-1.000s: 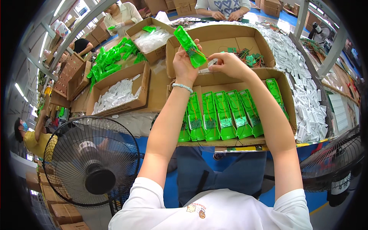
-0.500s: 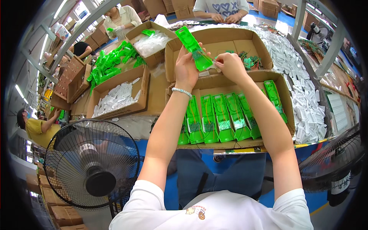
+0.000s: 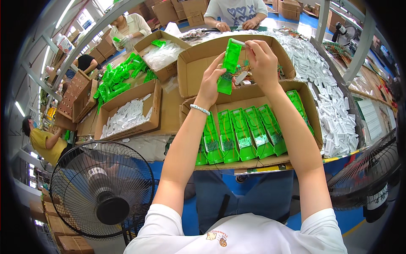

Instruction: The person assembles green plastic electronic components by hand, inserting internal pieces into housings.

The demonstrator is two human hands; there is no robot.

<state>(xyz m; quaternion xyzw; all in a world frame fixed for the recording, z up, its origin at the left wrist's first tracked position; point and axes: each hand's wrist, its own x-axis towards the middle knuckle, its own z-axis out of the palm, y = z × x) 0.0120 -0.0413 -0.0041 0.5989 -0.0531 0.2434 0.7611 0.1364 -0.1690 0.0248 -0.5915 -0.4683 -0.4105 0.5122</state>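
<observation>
My left hand (image 3: 210, 86) holds a long green plastic housing (image 3: 231, 59) nearly upright, its fingers wrapped round the lower part. A circuit board (image 3: 227, 76) sits in the housing's lower end. My right hand (image 3: 263, 61) is closed at the upper end, pinching a small white piece (image 3: 238, 42) against the rim. A white part (image 3: 241, 77) shows between the hands; whether it hangs from the housing or lies in the box behind cannot be told. Below, a cardboard box (image 3: 315, 106) contains a row of green housings (image 3: 243, 133) fitted with boards and orange wires.
Behind my hands stands a cardboard box (image 3: 190, 63) with wired boards. A box of white parts (image 3: 129, 114) and a heap of green housings (image 3: 118, 78) lie to the left. White parts (image 3: 334, 106) cover the right side. Fans (image 3: 105, 190) flank me. Co-workers (image 3: 237, 15) sit across.
The green housing has been turned more upright and shifted slightly right. My right hand has moved from its lower end up to its top end, with the white piece now there.
</observation>
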